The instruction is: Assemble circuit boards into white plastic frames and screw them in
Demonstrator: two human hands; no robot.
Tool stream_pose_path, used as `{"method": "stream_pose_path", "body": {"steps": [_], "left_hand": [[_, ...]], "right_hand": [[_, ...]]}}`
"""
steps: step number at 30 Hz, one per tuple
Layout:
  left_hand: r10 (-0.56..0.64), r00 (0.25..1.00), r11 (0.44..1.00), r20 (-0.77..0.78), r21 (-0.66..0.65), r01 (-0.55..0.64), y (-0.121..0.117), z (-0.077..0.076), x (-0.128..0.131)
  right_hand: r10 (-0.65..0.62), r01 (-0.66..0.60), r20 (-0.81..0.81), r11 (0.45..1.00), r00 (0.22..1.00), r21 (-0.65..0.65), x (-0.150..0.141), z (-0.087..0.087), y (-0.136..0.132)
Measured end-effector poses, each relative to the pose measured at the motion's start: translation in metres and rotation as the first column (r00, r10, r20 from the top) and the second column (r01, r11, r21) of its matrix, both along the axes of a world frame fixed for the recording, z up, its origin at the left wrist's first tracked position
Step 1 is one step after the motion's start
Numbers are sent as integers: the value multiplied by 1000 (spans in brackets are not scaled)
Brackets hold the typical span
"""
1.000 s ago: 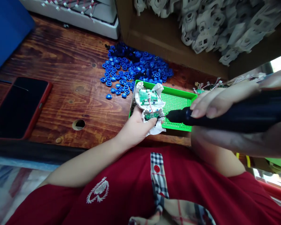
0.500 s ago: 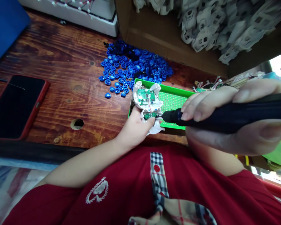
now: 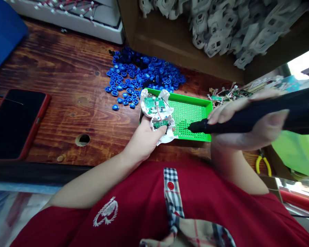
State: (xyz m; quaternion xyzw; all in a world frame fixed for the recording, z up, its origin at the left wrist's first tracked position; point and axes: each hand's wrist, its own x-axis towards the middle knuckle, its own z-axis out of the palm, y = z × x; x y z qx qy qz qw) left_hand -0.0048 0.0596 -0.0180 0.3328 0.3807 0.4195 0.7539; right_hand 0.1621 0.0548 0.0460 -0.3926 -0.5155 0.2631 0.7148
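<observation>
the left hand (image 3: 141, 137) is closed around a white molded plastic shell (image 3: 166, 139), thumb over its lower half. two green circuit boards (image 3: 154, 104), joined by a thin red wire (image 3: 159, 114), sit in the shell, which is held over the left end of a green perforated plastic basket (image 3: 187, 113). the right hand (image 3: 237, 141) is wrapped around a black cylindrical power screwdriver (image 3: 231, 126); its tip points left over the basket, near the shell but apart from it.

the basket lies by the near edge of the brown wooden desk (image 3: 56, 68). just beyond it is a heap of small blue plastic pieces (image 3: 154, 72). a black phone in a red case (image 3: 15, 120) lies toward the desk's near left corner, with a round hole (image 3: 82, 139) between it and the left hand. toward the far edge stand a white foam tray (image 3: 92, 27) and a cardboard box (image 3: 170, 48) of whitish plastic shells (image 3: 221, 27). yellow-handled pliers (image 3: 264, 164) lie to the right.
</observation>
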Motion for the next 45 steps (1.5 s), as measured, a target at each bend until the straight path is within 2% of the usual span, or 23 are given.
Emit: {"method": "stream_pose_path", "body": {"steps": [2,4,8,21,34,45], "left_hand": [[0,1000,1000,-1,-9,0,0,-1,0],[-5,1000,1000,-13,-1,5,0,-1,-1],[-14,999,999,-32,28,15,0,-2,-1],[-11,999,1000,-32,22,11,-3,5,-1],[-32,999,999,21,4,32,-1,4,-2],[-55,998,998,30,-15,55,0,4,-3]], "right_hand": [[-13,15,-38,997,999,76,0,-16,1],[2,0,-40,998,999,57,-2,-27,0],[35,-33,-44,998,998,61,-5,-36,-2],[79,-78,-1,994,997,72,-6,-39,-3],[49,-50,20,998,999,44,-6,-37,-5],[103,-104,19,993,994,56,-5,-35,-4]]}}
